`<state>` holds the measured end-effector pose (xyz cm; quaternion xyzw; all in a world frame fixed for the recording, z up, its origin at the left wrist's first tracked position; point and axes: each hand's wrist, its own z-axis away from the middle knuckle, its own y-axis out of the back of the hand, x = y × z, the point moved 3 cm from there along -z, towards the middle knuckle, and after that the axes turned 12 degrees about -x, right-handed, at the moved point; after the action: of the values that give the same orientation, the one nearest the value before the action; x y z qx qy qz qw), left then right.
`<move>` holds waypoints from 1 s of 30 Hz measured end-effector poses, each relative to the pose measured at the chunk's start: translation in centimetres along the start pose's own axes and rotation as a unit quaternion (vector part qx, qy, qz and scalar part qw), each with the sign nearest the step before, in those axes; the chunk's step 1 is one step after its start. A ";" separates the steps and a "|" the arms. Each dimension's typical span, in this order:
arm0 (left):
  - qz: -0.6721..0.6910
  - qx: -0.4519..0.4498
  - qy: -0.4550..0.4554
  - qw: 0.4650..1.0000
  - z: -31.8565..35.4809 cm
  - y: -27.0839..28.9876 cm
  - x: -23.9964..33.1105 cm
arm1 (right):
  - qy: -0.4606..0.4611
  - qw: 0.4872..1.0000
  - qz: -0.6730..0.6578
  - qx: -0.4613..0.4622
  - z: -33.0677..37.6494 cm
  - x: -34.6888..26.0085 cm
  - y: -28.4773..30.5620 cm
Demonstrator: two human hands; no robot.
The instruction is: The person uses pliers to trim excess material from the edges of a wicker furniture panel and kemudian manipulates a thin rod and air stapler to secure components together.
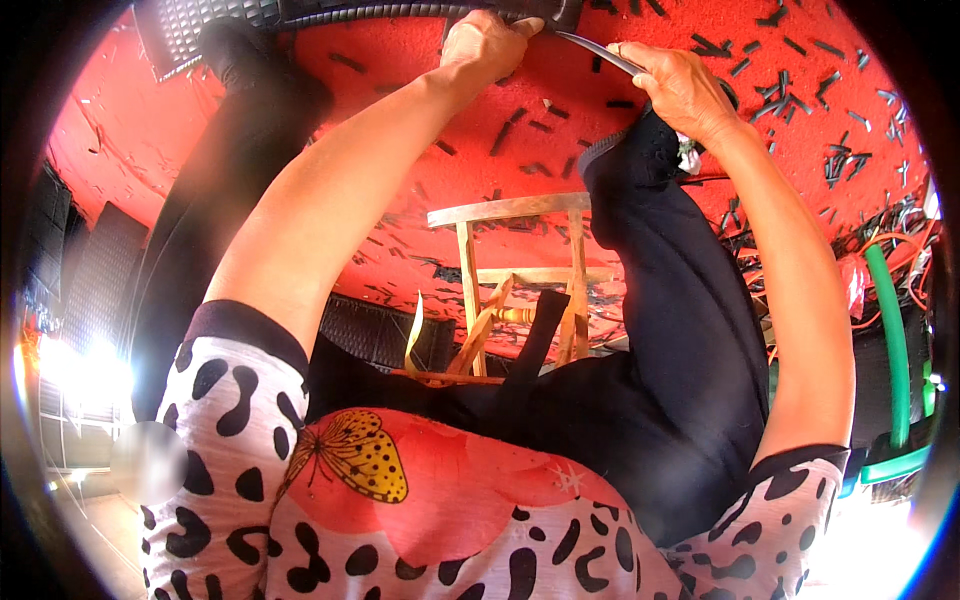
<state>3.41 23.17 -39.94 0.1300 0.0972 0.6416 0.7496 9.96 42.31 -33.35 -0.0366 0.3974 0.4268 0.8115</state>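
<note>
Stretched out to the far side, my left hand [485, 45] is closed on the edge of a black strip of textured matting [375, 12], whose far part runs out of view at the top. My right hand [685, 90], to its right, is closed around a knife [605, 52] with a narrow grey blade. The blade's tip points left, close to the fingertips of my left hand and the strip's end. Whether the blade touches the strip I cannot tell.
Many short black offcuts [510, 130] litter the red floor covering [400, 125]. A wooden stool frame [510, 208] lies between my legs. At the right stands green tubular furniture [888, 345] near tangled cords. A silvery dimpled sheet [180, 45] is at the far left, with dark mats [100, 260] nearer.
</note>
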 end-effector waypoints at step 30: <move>0.878 -0.334 -0.051 0.338 14.5 -2.0 8.7 | -0.030 0.983 0.173 0.059 -0.1 -7.9 -1.3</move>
<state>11.16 30.47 -26.67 -0.0884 -0.3344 0.9011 -0.2616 8.29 36.20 -28.40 0.0929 0.3976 0.5375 0.7378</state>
